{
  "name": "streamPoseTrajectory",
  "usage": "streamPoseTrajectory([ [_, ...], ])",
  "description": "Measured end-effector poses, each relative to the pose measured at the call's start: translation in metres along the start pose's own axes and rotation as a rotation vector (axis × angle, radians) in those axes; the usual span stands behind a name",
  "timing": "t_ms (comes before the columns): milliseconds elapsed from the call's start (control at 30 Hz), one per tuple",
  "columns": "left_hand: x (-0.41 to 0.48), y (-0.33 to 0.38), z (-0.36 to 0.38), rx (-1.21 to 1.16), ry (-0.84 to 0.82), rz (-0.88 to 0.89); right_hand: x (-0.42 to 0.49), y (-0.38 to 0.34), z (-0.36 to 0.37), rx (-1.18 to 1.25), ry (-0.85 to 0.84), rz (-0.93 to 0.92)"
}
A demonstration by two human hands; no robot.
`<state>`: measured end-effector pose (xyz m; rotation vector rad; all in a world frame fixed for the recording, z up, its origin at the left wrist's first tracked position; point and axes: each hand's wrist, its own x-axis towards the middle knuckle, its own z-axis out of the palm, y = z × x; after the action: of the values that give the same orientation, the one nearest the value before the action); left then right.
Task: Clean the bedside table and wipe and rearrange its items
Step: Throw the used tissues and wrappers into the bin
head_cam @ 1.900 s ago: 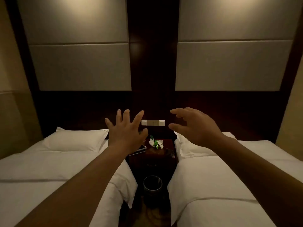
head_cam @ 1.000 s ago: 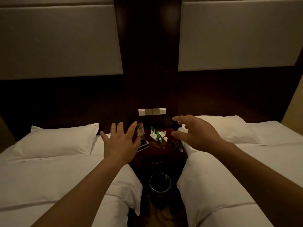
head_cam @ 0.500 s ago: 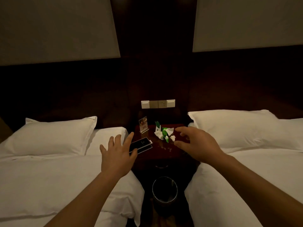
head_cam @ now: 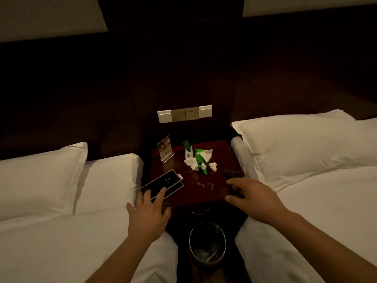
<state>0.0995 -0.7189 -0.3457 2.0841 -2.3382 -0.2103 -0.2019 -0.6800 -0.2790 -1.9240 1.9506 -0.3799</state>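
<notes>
A dark red wooden bedside table (head_cam: 216, 193) stands between two beds. On it lie two flat black boxes (head_cam: 161, 183) at the front left, a small upright card stand (head_cam: 165, 149) at the back left, and a heap of crumpled white tissue and green wrappers (head_cam: 199, 158) in the middle. Small crumbs (head_cam: 204, 184) lie near the front. A dark object (head_cam: 231, 174) sits at the right edge, too dim to identify. My left hand (head_cam: 150, 214) is open, fingertips at the boxes' near end. My right hand (head_cam: 253, 198) is open, hovering over the table's front right corner.
A round bin (head_cam: 207, 242) with some rubbish stands on the floor under the table front. White beds with pillows (head_cam: 40, 176) (head_cam: 295, 144) flank the table closely. A switch and socket panel (head_cam: 184, 113) sits on the dark wall behind.
The view has tilted down and come closer to the table. Both hands have lowered and reached forward, the left to the black boxes, the right to the table's front right corner.
</notes>
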Motion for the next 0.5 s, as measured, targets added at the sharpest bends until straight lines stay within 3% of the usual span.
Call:
streamPoseTrajectory([
  [300, 0.157, -0.041, 0.133, 0.042, -0.212, 0.107, 0.12, 0.051, 0.132, 0.076, -0.134, 0.228],
  [500, 0.234, -0.051, 0.2, 0.056, -0.205, 0.121, 0.182, 0.111, 0.202, 0.051, -0.189, 0.298],
])
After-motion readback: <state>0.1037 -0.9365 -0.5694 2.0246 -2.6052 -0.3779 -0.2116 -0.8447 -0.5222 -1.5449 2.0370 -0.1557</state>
